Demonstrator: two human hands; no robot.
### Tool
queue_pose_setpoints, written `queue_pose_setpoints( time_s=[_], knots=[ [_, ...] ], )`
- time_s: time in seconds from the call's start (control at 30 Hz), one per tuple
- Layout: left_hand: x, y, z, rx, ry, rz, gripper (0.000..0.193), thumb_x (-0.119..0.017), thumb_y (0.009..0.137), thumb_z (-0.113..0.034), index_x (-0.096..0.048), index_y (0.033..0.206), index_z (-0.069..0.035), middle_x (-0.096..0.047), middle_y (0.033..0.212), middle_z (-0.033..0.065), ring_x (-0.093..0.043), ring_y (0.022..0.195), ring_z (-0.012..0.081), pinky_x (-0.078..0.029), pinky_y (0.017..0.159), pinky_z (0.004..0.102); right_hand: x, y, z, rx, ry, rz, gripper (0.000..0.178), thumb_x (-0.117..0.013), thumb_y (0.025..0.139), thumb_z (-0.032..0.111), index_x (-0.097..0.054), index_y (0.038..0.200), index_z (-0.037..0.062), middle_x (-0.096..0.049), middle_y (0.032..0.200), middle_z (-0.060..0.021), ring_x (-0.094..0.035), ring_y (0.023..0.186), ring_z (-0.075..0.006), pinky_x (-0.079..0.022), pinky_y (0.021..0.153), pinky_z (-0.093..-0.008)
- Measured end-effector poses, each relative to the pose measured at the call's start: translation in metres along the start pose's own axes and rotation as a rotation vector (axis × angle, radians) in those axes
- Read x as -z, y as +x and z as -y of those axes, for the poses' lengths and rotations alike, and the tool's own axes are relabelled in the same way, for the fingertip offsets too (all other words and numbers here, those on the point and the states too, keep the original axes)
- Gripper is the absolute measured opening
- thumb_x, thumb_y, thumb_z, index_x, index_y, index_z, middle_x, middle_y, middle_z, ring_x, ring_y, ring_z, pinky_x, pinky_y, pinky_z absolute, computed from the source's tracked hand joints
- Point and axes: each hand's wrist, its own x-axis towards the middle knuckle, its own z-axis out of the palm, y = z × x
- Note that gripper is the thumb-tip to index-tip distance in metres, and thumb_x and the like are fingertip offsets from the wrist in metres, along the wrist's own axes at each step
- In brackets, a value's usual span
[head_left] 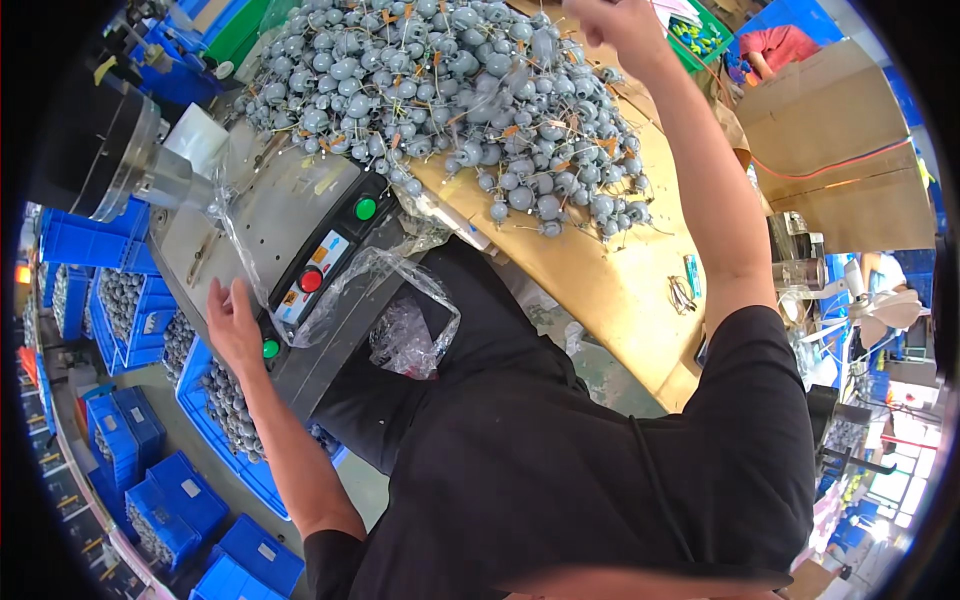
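My left hand [235, 325] lies flat with fingers apart on the grey metal control panel [300, 215], beside a small green button [270, 348]. The panel also carries a red button [311, 281] and a larger green button [365, 209]. My right hand [610, 22] reaches far up over a big pile of small grey round parts with thin wire leads [450, 90] heaped on the wooden table [620, 290]. That hand is cut by the frame's top edge, so its grip is hidden.
Crumpled clear plastic bags [405, 335] hang off the panel's front. A grey cylindrical machine part [100, 150] sits at left. Blue crates [125, 305] of the same grey parts stand on the floor. Cardboard boxes [840, 150] and another person [780, 48] are at upper right.
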Motion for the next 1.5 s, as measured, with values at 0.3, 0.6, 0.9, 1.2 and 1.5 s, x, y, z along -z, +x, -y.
queue_pose_setpoints(
  time_s=[0.3, 0.6, 0.9, 1.2, 1.5],
  knots=[
    [-0.069, 0.085, -0.039, -0.244, 0.16, -0.061, 0.037, -0.061, 0.093, -0.038, -0.073, 0.104, -0.005, -0.072, 0.096, 0.0206, -0.069, 0.091, 0.0383, -0.052, 0.08, 0.046, 0.017, 0.0, -0.018, 0.0, 0.144, -0.127, 0.038, -0.071, 0.092, 0.035, -0.065, 0.112, 0.003, -0.059, 0.075, 0.0011, -0.048, 0.055, -0.0075, -0.035, 0.047, -0.0237],
    [-0.093, 0.05, -0.133, -0.263, 0.121, 0.12, 0.044, -0.064, 0.091, -0.046, -0.073, 0.103, -0.004, -0.073, 0.096, 0.0186, -0.069, 0.092, 0.0359, -0.053, 0.085, 0.0446, 0.045, 0.026, -0.044, -0.215, 0.715, -0.161, 0.024, -0.067, 0.096, 0.02, -0.062, 0.115, 0.0051, -0.068, 0.099, -0.0073, -0.064, 0.081, -0.0137, -0.043, 0.057, -0.0232],
    [-0.076, 0.1, -0.058, -0.053, 0.482, -0.355, 0.059, -0.076, 0.08, -0.044, -0.065, 0.124, -0.006, -0.057, 0.131, 0.0191, -0.05, 0.125, 0.0388, -0.04, 0.105, 0.0503, 0.045, 0.014, 0.012, -0.159, 0.574, -0.023, 0.04, -0.056, 0.101, 0.023, -0.057, 0.131, -0.0037, -0.059, 0.094, -0.0005, -0.055, 0.076, -0.0089, -0.039, 0.055, -0.0198],
    [-0.062, 0.107, -0.047, -0.044, 0.214, -0.464, 0.059, -0.081, 0.075, -0.039, -0.063, 0.115, 0.0, -0.06, 0.123, 0.0197, -0.053, 0.121, 0.0391, -0.042, 0.102, 0.0515, 0.025, -0.057, 0.079, 0.136, 0.244, 0.537, 0.039, -0.059, 0.097, 0.026, -0.06, 0.122, -0.0039, -0.06, 0.108, -0.007, -0.056, 0.094, -0.0151, -0.044, 0.082, -0.0284],
    [0.039, 0.007, -0.001, -0.159, 0.126, -0.643, 0.055, -0.086, 0.074, -0.026, -0.064, 0.117, 0.001, -0.065, 0.116, 0.019, -0.06, 0.112, 0.0357, -0.046, 0.1, 0.0439, -0.008, -0.102, 0.137, 0.09, 0.033, 0.702, 0.036, -0.08, 0.067, 0.028, -0.054, 0.082, 0.0066, -0.049, 0.075, 0.0018, -0.043, 0.068, -0.0089, -0.03, 0.063, -0.0271]
  ],
)
